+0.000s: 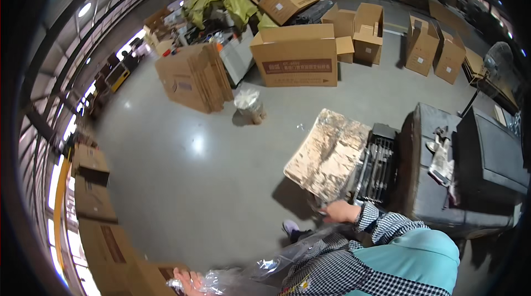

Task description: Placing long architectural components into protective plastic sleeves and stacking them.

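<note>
My left hand [188, 280] is low in the view, its fingers closed on crumpled clear plastic film [265, 264] beside an open cardboard box [141, 276]. The film stretches across my body toward my right arm. My right hand [340, 212] is at the near corner of a worn, stained board [332, 152]. Its fingers are bent, and a bit of clear film shows by the fingertips; the grip itself is partly hidden. Against the board's right side stands a rack of dark metal parts [376, 163].
A dark padded bench [423, 158] with stained gloves [441, 163] stands at right, a fan [498, 61] beyond it. Ahead are a large carton [298, 55], flattened cartons [191, 77] and a bagged bin [250, 105]. More cartons [94, 199] line the left.
</note>
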The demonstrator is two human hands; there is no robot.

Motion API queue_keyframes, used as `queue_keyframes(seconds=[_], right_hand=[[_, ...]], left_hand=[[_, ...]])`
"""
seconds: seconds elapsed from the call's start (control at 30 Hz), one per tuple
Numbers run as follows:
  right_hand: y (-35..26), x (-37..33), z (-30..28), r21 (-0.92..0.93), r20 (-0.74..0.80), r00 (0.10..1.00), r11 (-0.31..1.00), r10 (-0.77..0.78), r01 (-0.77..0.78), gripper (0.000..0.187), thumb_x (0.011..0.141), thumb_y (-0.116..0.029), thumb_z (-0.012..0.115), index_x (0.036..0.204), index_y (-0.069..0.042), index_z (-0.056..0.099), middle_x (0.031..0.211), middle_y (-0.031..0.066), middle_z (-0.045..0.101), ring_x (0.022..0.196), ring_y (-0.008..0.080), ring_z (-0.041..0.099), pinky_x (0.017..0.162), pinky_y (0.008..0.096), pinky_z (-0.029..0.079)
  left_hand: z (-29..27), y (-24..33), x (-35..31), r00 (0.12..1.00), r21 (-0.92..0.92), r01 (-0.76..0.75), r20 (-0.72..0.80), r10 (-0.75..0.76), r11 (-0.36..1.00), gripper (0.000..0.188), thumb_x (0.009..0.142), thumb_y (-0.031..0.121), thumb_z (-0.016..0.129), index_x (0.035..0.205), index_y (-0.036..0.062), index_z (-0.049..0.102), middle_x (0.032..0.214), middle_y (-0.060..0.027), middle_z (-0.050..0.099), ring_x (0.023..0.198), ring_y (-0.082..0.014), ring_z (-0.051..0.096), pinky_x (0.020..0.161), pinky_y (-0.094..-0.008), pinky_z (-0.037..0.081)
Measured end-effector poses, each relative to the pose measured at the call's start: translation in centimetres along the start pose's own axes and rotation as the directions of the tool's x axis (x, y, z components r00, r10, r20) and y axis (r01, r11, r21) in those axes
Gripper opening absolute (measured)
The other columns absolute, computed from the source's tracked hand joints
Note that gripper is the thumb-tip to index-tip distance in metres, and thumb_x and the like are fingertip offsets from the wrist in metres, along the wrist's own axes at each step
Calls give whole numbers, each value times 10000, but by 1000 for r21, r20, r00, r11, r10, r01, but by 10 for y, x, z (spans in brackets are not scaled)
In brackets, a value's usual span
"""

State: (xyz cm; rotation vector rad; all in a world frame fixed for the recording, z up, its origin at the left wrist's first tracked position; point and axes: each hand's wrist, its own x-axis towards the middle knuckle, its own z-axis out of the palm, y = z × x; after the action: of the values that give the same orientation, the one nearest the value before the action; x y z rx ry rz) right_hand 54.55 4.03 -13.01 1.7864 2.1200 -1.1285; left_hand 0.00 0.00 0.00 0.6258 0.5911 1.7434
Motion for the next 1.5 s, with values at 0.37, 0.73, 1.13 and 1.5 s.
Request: queue_keyframes(seconds=[0.37, 0.73, 1.13, 1.5], right_hand=[[11, 373, -281, 129, -347, 937, 989, -30, 79, 500, 904, -349, 648, 1331, -107, 549, 1082, 201, 685, 1009, 398, 654, 863, 490, 526], [213, 442, -290, 733, -499, 403, 622, 767, -276, 443, 881, -303, 637, 1239, -43, 625, 1136, 208, 676, 1051, 384, 640, 892, 464, 519], [279, 431, -239, 967, 101, -28, -104, 995, -230, 374, 849, -386, 675, 1011, -56, 746, 958, 207, 716, 889, 372, 693, 806, 443, 542], [652, 365, -587, 936, -285, -218, 320, 933, 147, 327, 930, -239, 647, 1174, -25, 683, 1068, 166, 729, 950, 275, 710, 847, 351, 548]], left_hand=[[160, -84, 384, 914, 852, 94, -279, 293, 516, 564, 1008, 361, 514, 1487, 83, 403, 1441, -117, 437, 1296, -284, 432, 1098, -460, 363], [303, -394, 755, 945, 831, 93, 101, -312, 549, 563, 1009, 357, 519, 1481, 71, 409, 1406, -118, 468, 1272, -275, 450, 1087, -445, 370], [632, -757, 836, 296, 793, 338, 423, -857, 508, 491, 1010, 291, 560, 1412, 29, 455, 1129, -60, 544, 1026, -179, 523, 942, -327, 423], [858, -1055, 864, 138, 848, 181, 479, -867, 497, 253, 978, 140, 617, 1209, 44, 582, 816, 12, 544, 638, -39, 443, 542, -165, 350]])
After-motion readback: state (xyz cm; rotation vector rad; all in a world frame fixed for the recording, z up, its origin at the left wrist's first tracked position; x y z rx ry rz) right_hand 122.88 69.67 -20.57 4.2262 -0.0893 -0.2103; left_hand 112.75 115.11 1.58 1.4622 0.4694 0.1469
